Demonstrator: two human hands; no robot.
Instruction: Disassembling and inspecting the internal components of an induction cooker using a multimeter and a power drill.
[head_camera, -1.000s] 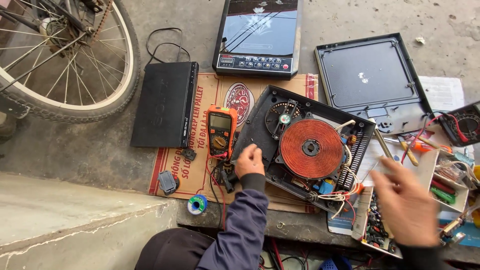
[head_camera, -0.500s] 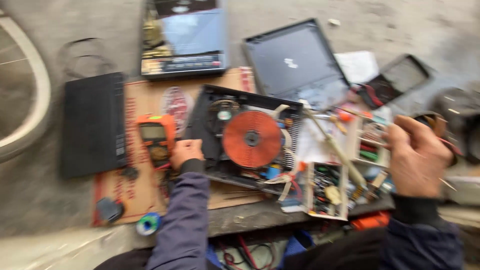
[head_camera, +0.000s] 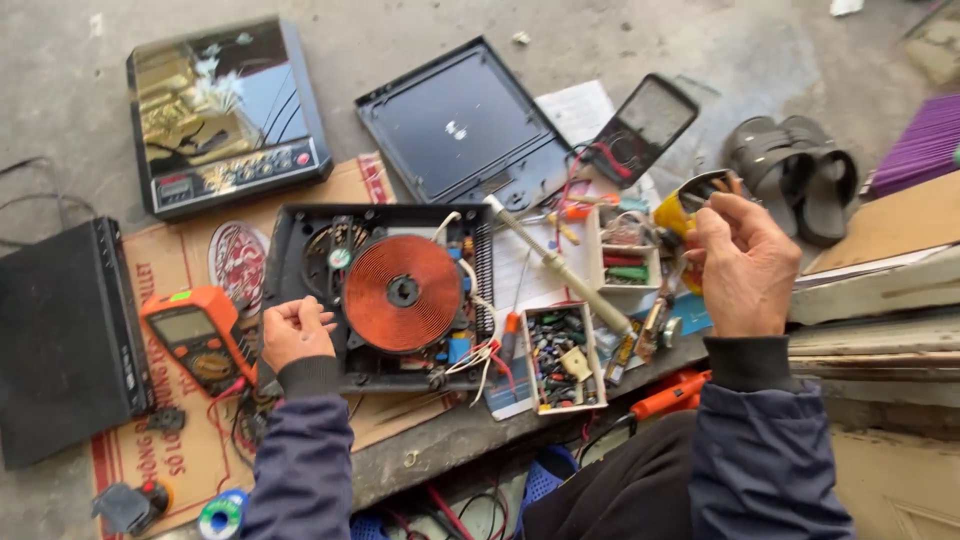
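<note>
My left hand (head_camera: 295, 330) rests with curled fingers on the left front edge of an opened induction cooker (head_camera: 300, 250), whose copper coil (head_camera: 403, 292) is exposed. An orange multimeter (head_camera: 195, 340) lies just left of that hand. My right hand (head_camera: 745, 265) is raised at the right, its fingers pinched on a small yellow and dark object (head_camera: 688, 205); I cannot tell what it is. A soldering iron (head_camera: 560, 265) lies slanted between the cooker and that hand, above a tray of small parts (head_camera: 560, 355).
An intact induction cooker (head_camera: 225, 115) and a black cover panel (head_camera: 460, 125) lie at the back. A black box (head_camera: 60, 340) sits far left, a solder spool (head_camera: 222, 515) at the front, a black meter (head_camera: 645, 125) and dark sandals (head_camera: 800, 170) at the right.
The view has swung to the right. My right hand has lifted from over the parts trays and now holds the yellow and dark object. My left hand has stayed at the cooker's edge.
</note>
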